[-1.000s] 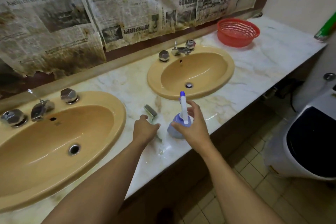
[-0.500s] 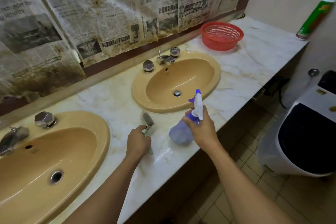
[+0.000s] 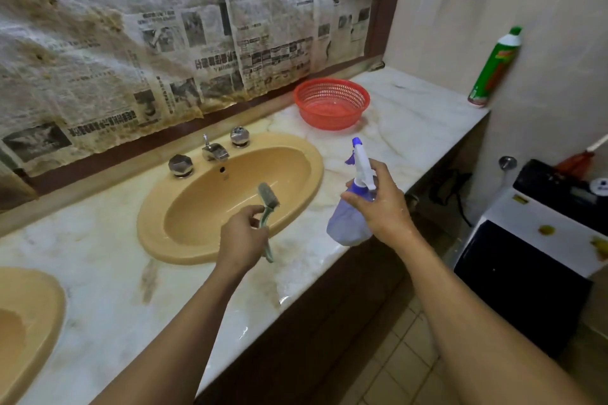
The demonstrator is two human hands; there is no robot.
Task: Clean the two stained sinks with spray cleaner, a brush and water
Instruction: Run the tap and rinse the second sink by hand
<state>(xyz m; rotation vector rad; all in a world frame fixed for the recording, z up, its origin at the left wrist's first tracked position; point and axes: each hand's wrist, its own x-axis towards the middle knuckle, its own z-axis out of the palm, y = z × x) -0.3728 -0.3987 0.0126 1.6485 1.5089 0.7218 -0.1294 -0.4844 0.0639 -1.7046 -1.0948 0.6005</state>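
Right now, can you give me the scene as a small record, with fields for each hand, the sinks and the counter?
left hand: holds brush above the near sink's front rim
right hand: grips spray bottle, tilted, by the counter edge
near sink: straight ahead, below the brush
second sink: lower left, partly in view
counter: red basket and green can at far right
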